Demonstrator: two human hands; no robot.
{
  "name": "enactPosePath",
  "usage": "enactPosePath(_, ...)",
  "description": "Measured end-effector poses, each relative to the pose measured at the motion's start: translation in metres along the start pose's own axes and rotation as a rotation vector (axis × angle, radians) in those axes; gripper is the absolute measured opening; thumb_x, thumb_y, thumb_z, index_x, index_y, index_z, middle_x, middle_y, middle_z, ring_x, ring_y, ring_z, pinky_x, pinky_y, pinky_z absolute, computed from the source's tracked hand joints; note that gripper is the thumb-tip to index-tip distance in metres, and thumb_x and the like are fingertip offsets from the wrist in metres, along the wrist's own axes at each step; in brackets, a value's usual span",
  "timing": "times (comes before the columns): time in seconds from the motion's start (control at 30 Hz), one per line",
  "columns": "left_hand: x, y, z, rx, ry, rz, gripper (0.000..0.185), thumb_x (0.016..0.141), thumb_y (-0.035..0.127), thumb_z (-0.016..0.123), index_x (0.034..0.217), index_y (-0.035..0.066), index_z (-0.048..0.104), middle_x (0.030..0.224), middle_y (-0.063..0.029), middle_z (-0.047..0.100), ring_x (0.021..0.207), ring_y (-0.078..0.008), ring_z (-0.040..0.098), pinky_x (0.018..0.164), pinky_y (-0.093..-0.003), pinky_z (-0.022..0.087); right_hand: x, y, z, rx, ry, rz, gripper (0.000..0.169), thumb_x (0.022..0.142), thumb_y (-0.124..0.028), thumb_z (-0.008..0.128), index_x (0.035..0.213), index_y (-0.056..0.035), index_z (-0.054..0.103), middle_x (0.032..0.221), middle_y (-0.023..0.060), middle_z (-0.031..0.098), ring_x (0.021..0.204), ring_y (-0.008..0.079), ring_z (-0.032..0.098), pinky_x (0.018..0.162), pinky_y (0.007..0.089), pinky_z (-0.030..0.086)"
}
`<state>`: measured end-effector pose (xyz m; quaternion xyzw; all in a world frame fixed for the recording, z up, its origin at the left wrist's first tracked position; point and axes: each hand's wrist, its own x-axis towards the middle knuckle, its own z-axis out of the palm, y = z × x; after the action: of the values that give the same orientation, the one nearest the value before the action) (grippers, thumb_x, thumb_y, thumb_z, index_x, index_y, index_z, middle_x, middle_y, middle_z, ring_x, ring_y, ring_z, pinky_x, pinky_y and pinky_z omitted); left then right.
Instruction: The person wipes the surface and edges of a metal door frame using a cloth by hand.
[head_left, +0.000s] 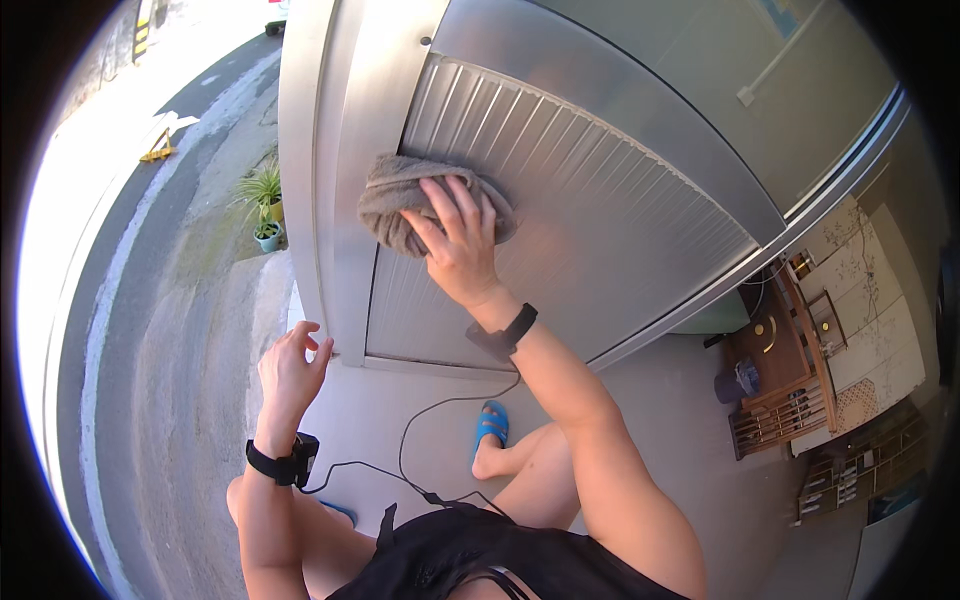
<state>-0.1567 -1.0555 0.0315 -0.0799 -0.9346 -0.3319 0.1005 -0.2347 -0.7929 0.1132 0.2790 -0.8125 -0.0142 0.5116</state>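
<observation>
My right hand (463, 244) presses a folded grey-brown cloth (397, 199) against a metal door (525, 255). The cloth lies across the left edge of the door's ribbed lower panel and onto the smooth upright frame (360, 120) beside it. Lower and to the left, my left hand (292, 367) is raised in the air with its fingers loosely bent and nothing in it. It is nearest to the bottom of the door frame, apart from it. Black straps with wired devices circle both wrists.
A thin black cable (405, 435) runs between the wrist devices near my body. Potted plants (266, 199) stand outside beside a paved road (150, 300). To the right, indoors, are a wooden cabinet (776, 330), a dark bin (735, 382) and a low shelf (847, 472).
</observation>
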Motion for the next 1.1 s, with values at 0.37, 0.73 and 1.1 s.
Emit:
enactPosePath(0.37, 0.008, 0.006, 0.024, 0.06, -0.069, 0.064, 0.028, 0.088, 0.03, 0.068, 0.105, 0.008, 0.065, 0.081, -0.007, 0.072, 0.075, -0.0287, 0.069, 0.069, -0.0392, 0.052, -0.086, 0.038, -0.017, -0.048, -0.239, -0.285, 0.011, 0.084, -0.025, 0.066, 0.094, -0.0248, 0.07, 0.141, -0.0076, 0.049, 0.132, 0.0175, 0.041, 0.114, 0.0459, 0.031)
enactPosePath(0.73, 0.005, 0.007, 0.025, 0.052, -0.096, 0.063, 0.029, 0.088, 0.029, 0.069, 0.107, 0.008, 0.065, 0.082, -0.007, 0.072, 0.076, -0.0281, 0.069, 0.068, -0.0389, 0.053, -0.028, 0.152, -0.141, -0.271, 0.195, 0.11, 0.06, 0.07, 0.009, 0.064, 0.121, -0.0205, 0.06, 0.142, 0.0116, 0.043, 0.132, 0.0401, 0.041, 0.103, 0.0541, 0.039)
enactPosePath(1.1, 0.011, 0.015, 0.039, 0.046, -0.168, 0.074, 0.028, 0.088, 0.029, 0.068, 0.107, 0.008, 0.066, 0.083, -0.0069, 0.072, 0.077, -0.0288, 0.069, 0.07, -0.039, 0.053, -0.241, 0.042, -0.05, -0.027, -0.315, 0.394, 0.04, 0.076, 0.004, 0.063, 0.111, -0.0149, 0.065, 0.144, 0.0086, 0.04, 0.135, 0.0367, 0.037, 0.108, 0.0524, 0.038)
